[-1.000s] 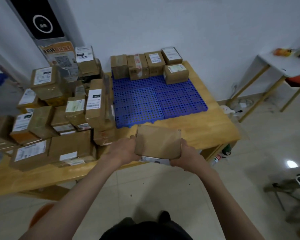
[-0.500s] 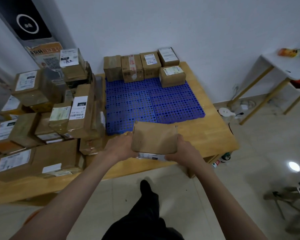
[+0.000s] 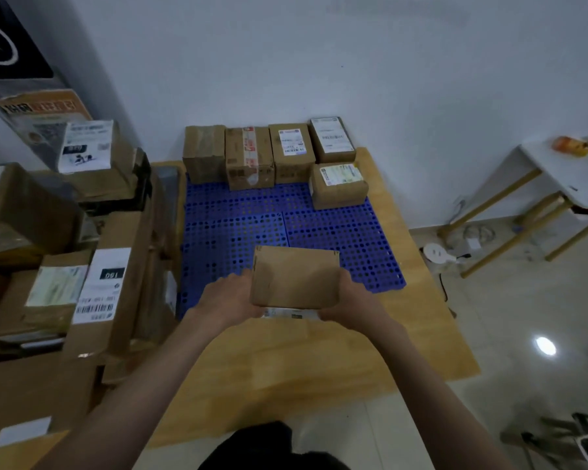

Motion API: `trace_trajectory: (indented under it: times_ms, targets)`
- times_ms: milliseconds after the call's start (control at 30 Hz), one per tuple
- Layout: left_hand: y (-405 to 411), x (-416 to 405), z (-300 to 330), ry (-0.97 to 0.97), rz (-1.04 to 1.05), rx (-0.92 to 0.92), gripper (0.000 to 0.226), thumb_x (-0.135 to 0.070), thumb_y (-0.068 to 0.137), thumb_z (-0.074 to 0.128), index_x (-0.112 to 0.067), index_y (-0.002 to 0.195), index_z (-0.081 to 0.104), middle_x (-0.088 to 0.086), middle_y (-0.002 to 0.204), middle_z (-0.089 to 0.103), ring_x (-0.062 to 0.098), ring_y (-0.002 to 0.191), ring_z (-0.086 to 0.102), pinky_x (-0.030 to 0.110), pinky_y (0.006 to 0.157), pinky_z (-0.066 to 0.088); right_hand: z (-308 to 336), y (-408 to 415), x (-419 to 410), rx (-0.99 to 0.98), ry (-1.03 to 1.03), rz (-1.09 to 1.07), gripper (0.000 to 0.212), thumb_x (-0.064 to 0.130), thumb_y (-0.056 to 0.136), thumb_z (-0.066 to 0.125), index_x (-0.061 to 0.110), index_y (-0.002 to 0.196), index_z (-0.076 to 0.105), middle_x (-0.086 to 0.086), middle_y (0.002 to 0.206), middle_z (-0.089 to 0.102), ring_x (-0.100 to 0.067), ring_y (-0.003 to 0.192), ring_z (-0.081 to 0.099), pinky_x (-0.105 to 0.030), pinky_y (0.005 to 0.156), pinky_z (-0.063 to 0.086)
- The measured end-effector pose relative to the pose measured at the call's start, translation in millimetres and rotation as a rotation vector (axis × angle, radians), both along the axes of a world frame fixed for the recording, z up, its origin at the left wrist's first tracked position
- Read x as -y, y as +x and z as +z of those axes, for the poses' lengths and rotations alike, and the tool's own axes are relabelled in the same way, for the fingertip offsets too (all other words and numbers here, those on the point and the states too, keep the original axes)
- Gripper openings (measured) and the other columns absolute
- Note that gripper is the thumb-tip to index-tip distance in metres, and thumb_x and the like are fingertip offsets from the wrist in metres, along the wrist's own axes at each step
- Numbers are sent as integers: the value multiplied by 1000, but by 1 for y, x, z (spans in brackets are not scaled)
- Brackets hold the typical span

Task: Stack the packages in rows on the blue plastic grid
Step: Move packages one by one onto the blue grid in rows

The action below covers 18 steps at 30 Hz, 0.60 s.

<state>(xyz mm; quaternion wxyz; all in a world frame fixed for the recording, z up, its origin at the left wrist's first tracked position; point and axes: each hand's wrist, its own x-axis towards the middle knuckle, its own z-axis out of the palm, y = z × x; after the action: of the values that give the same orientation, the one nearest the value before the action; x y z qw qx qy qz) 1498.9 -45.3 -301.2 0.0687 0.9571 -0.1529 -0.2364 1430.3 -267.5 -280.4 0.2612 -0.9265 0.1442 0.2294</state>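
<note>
A: Item 1, location?
B: Brown package (image 3: 296,276), held above the near edge of the blue plastic grid (image 3: 238,228). Left hand (image 3: 230,298) grips its left side, right hand (image 3: 352,300) its right, fingers curled underneath.

A: Stock already on the grid?
B: 5 stacked packages (image 3: 272,156): 4 in the far row, 1 (image 3: 338,184) just in front at right.

A: Surroundings?
B: Wooden table (image 3: 306,361); unsorted boxes (image 3: 92,266) piled at left.

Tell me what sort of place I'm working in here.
Probably a small parcel sorting or storage room, not a big warehouse. A heap of labelled cardboard boxes fills the wooden table, a blue plastic grid already holds a row of boxes against the wall, and both hands hold another box.
</note>
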Motion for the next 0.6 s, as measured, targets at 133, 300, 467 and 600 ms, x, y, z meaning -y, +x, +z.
trace_trajectory:
  times_ms: [133,300,467,600]
  targets:
    - [41,3,-5,-1,21,-54,69,-56,81,65,-21,134,38,1,108,58,23,97,58,35,74,45,-9,49,7,-50,-13,-7,86,35,80,75,15,145,22,-13,123,54,-34,106,58,-45,84,51]
    - [93,13,-13,-34,72,-130,70,-54,83,66,-19,136,36,4,119,57,25,107,57,40,84,49,-20,112,17,-52,23,18,76,32,85,70,15,144,25,-9,110,53,-29,89,59,-42,69,49]
    - [155,24,-19,-42,156,-202,76,-52,83,67,-15,140,34,9,126,54,28,108,56,45,90,49,-29,184,28,-79,40,66,69,27,89,67,12,143,27,-12,114,53,-30,90,58,-45,72,52]
    - [208,35,-29,-45,197,-226,75,-51,79,71,-17,137,37,6,122,56,27,107,56,40,84,49,-38,241,37,-106,37,64,68,27,87,68,10,141,29,-15,120,52,-33,101,57,-46,79,51]
